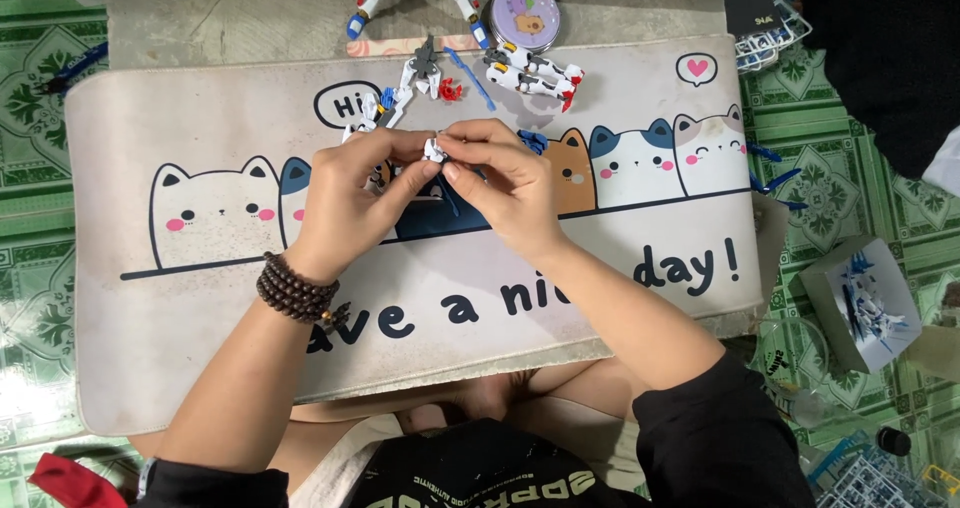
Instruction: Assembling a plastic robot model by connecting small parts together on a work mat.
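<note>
Pinched between both sets of fingertips above the middle of the cat-printed desk mat (200, 368): a small white model part (434, 149). Left hand (355, 203) closed on its left side, right hand (505, 193) closed on its right, thumbs beneath, so equally near from either side. Long axis too hidden by fingers to tell. Toward the mat's far edge, well clear: loose white model limbs (530, 73); just beyond that edge, a round lilac tin (524, 15).
</note>
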